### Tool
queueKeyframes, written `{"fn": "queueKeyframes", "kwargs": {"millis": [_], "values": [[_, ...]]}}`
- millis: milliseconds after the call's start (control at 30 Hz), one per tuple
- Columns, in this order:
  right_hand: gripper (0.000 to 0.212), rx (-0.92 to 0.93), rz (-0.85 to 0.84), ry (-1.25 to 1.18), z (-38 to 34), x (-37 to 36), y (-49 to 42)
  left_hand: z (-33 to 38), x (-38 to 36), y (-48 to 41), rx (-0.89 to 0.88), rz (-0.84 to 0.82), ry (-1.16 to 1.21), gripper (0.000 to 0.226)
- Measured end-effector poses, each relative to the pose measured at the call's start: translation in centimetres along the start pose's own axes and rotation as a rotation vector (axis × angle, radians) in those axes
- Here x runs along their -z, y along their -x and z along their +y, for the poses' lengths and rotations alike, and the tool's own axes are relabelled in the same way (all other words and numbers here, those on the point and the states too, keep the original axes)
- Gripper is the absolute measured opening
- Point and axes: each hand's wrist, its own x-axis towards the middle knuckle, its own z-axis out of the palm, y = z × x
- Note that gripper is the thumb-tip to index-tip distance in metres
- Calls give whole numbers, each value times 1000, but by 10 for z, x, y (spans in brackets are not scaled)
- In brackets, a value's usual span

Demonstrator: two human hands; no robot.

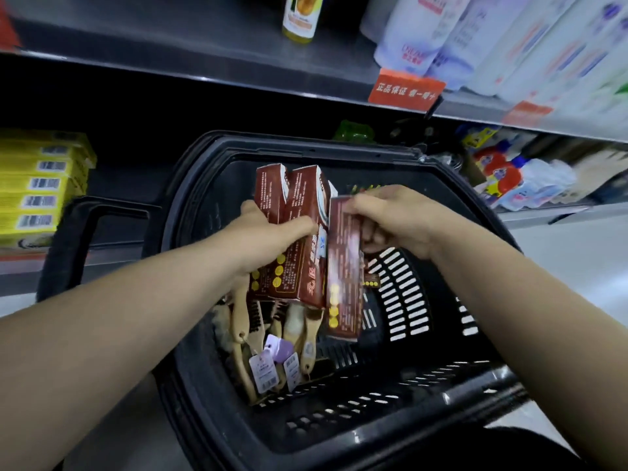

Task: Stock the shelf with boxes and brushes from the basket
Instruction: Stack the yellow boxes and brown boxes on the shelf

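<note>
Far left of the left grip, yellow boxes (40, 185) sit stacked. The left grip (268, 239) curls round two brown boxes (299, 212), held side by side and upright above the black basket (339, 433). Just below that grip, wooden-handled brushes (243, 321) with tags lie in the basket. Against the pair's right side hangs a third brown box (343, 273) — the right grip (397, 219) pinches it near its top end. Above and right of this grip, white pouches (492, 39) stand on the upper shelf (170, 39).
</note>
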Motion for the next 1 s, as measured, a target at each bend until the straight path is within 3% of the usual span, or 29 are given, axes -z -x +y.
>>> {"fn": "queueKeyframes", "kwargs": {"millis": [133,233,333,400,500,633,733,800,867,1000], "values": [[17,-82,-34,-242,-17,-15,13,-7,7,14,55,-32,68,90],[6,-124,-131,-267,-16,-32,22,-19,2,23,116,-53,117,77],[4,-79,-105,-293,-16,-41,24,-17,-1,31,123,-123,229,74],[6,-50,-53,-341,-17,-35,22,-15,0,30,88,-71,176,84],[3,-95,10,-285,-1,-23,13,-16,6,28,6,54,55,68],[6,-181,-16,151,51,-27,-14,-20,10,24,-51,80,-40,62],[50,-172,-255,880,100,-33,-38,-22,9,20,-50,85,-91,63],[76,-195,-420,1190,131,-36,-52,-22,8,17,-59,78,-125,64],[83,-180,-522,1329,153,-38,-64,-23,7,14,-68,71,-170,64],[92,-191,-644,1376,174,-49,-90,-25,3,11,-56,45,-239,67]]}}
